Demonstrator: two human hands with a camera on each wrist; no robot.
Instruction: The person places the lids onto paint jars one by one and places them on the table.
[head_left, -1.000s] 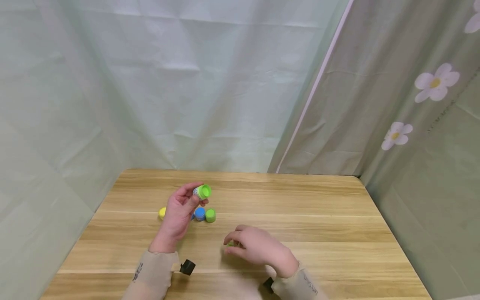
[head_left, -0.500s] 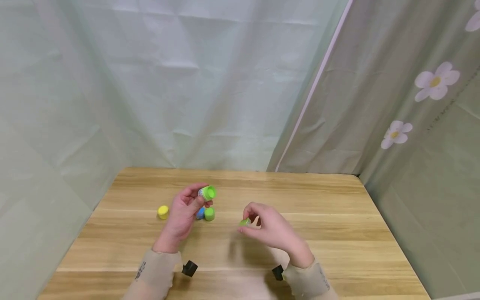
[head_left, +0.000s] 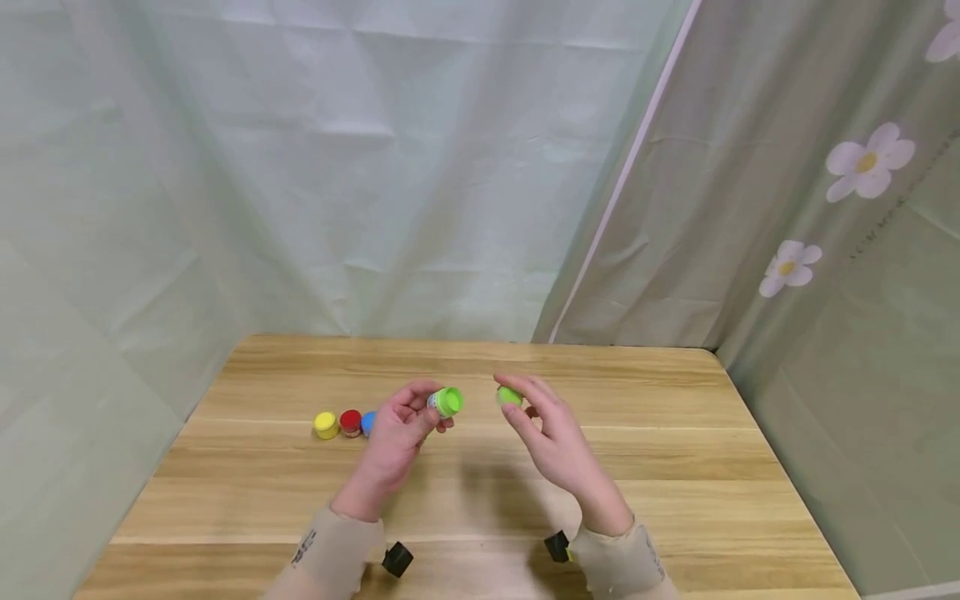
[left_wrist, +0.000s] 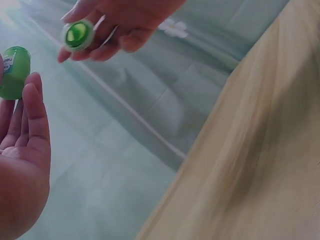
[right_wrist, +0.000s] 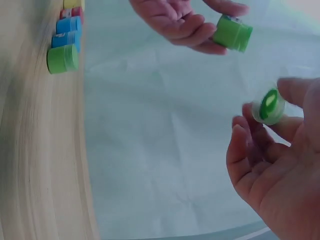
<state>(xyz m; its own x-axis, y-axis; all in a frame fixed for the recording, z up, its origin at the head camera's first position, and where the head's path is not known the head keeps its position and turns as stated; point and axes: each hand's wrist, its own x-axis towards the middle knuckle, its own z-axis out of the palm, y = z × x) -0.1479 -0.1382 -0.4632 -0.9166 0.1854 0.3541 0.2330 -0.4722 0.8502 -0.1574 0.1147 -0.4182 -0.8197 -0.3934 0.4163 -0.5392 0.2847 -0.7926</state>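
Note:
My left hand (head_left: 396,442) grips a small green jar (head_left: 447,402) above the table, its open mouth facing toward my right hand. A label shows on the jar's side in the left wrist view. Across a short gap, my right hand (head_left: 561,442) pinches a round green lid (head_left: 509,396) between thumb and fingers. In the right wrist view, the clear-rimmed underside of the lid (right_wrist: 269,106) shows, with green inside. Jar and lid are apart, at about the same height.
A row of small pots stands on the wooden table (head_left: 675,467): yellow (head_left: 326,425), red (head_left: 351,422), two blue, one partly visible blue pot (head_left: 368,422), and a green pot (right_wrist: 63,59). My left hand hides part of the row in the head view. Curtains hang behind the table.
My right hand has lifted the lid off the table, moving up and away from me. My left hand has shifted right with the jar, uncovering the red pot.

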